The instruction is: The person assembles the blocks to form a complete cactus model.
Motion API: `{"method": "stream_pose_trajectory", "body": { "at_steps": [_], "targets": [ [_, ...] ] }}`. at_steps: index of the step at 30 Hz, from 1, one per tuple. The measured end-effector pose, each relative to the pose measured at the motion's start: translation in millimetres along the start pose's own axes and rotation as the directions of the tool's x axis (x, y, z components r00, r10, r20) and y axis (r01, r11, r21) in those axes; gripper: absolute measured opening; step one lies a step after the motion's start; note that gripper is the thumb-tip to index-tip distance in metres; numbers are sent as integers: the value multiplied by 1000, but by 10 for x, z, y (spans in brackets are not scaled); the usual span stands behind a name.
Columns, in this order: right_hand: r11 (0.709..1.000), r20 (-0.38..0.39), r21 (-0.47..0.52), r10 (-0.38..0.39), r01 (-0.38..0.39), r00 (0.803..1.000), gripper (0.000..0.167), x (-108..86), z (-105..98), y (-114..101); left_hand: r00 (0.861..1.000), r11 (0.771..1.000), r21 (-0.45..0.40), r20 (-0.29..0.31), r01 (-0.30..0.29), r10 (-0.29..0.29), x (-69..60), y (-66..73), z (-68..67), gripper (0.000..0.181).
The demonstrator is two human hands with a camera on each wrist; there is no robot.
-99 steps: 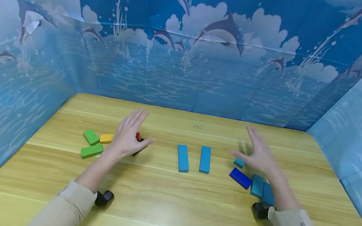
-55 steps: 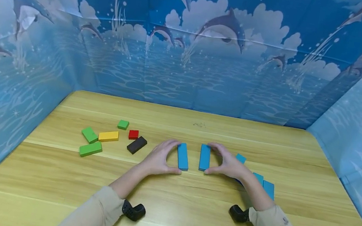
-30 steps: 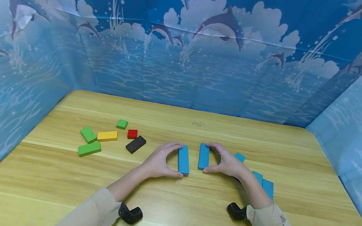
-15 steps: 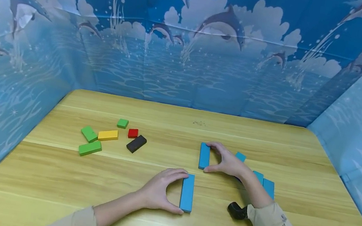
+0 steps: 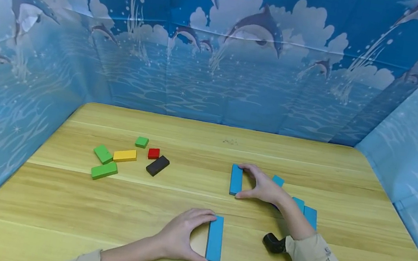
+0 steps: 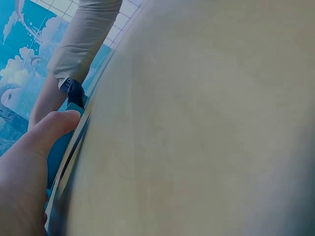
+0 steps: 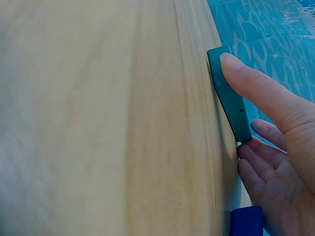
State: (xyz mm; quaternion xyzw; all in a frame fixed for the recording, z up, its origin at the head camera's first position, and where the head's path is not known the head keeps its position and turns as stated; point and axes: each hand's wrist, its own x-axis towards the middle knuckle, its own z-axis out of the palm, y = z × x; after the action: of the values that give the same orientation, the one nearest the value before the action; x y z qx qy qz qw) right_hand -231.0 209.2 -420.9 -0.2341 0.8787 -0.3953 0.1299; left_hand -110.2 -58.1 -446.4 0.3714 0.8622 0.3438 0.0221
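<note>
In the head view my left hand [image 5: 180,234] pinches a flat light blue block [image 5: 215,239] by its two short ends, thumb at the near end and fingers at the far end. That block lies lengthwise, low on the wooden table [image 5: 166,201]. Farther back, my right hand [image 5: 263,188] holds a second light blue block [image 5: 236,180] in the same way. The right wrist view shows the thumb on one end of this block [image 7: 230,93] and fingertips at the other. In the left wrist view the thumb partly covers the left block [image 6: 60,157].
Left of the hands lie a yellow block [image 5: 125,156], a black block [image 5: 157,166], a red block [image 5: 153,154] and several green blocks [image 5: 104,171]. Behind the right arm are more blue blocks [image 5: 310,218], partly hidden. A dolphin-print cloth [image 5: 216,82] encloses the table's back and sides.
Both hands have come down from above the table and gripped the two light blue blocks. The left hand has since moved its block toward the near edge; the right one has stayed in place.
</note>
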Motion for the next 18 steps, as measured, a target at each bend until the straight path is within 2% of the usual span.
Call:
{"method": "stream_pose_trajectory", "body": {
  "at_steps": [5, 18],
  "targets": [
    [1000, 3, 1, 0, 0, 1000, 88, 6, -4, 14, 1000, 1000, -5, 9, 9, -9, -31, 21, 3, 87],
    [1000, 9, 6, 7, -7, 1000, 88, 0, -9, 9, 1000, 999, -15, -3, -30, 30, -80, 25, 32, 85]
  ]
}}
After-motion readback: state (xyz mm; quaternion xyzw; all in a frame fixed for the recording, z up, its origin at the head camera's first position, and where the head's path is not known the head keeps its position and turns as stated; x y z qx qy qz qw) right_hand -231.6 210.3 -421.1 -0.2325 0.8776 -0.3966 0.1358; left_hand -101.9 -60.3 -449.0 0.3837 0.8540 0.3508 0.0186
